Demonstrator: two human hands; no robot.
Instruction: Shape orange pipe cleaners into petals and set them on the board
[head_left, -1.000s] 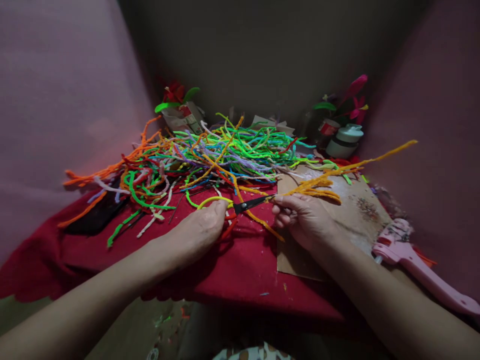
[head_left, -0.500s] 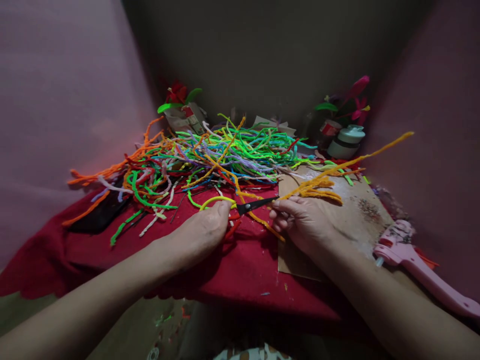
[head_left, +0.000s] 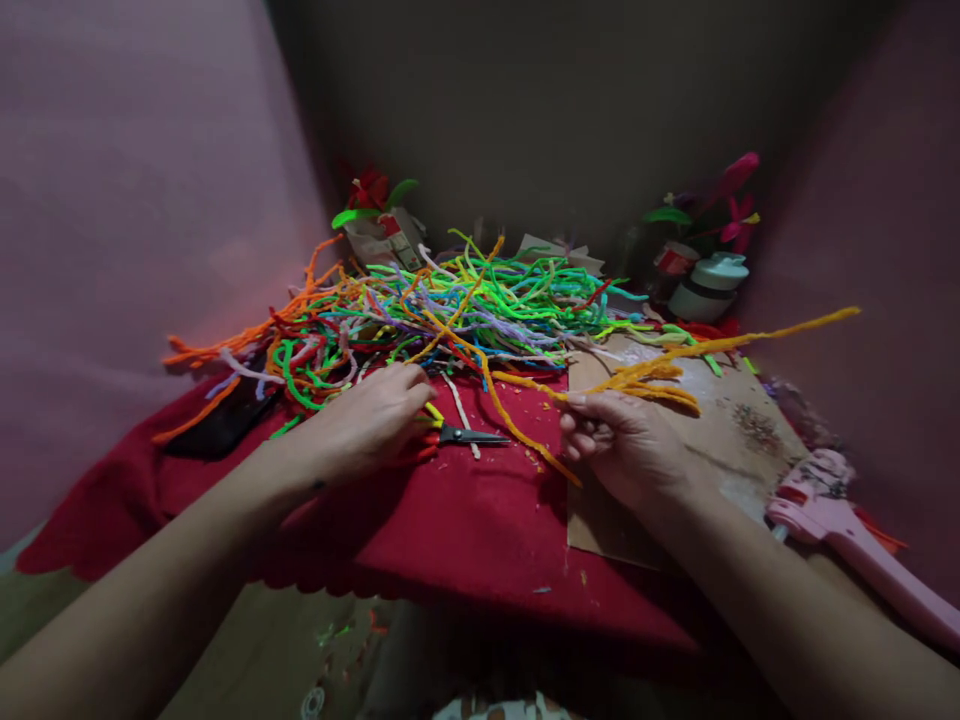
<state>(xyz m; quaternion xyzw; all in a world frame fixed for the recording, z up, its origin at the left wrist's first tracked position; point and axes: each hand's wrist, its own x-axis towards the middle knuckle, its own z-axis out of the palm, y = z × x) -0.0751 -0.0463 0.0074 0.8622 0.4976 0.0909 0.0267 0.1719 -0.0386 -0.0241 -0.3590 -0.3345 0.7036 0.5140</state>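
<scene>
Right hand [head_left: 626, 440]: grip pinched closed, thumb against index finger, on one end of a bunch of fuzzy orange stems [head_left: 641, 380]; other fingers curl in loosely below. Bunch fans out to the right above the cardboard sheet [head_left: 619, 535], one long stem reaching well past the rest. Left hand [head_left: 379, 415]: palm down, fingers curled over the handles of the scissors [head_left: 457, 436], yellow and red grip loops partly covered; can't tell from this angle whether the left grip is closed on them or only resting there. Black blades look together, low over the red cloth [head_left: 450, 525] on the counter, pointing right, tip just beside a loose orange strand [head_left: 536, 450] that slants down between the hands. A pale strand [head_left: 459, 410] passes at the blades. Hands well apart. Big tangled pile of coloured stems [head_left: 480, 300] behind both hands, mostly green, purple and blue, orange ends sticking out left. Pink glue gun [head_left: 829, 520] at right, near the right forearm. Dark flat object [head_left: 217, 425] under stems at left. Back of counter: red flower [head_left: 369, 190] at left, pink flowers [head_left: 739, 225] and lidded jar [head_left: 709, 285] at right.
</scene>
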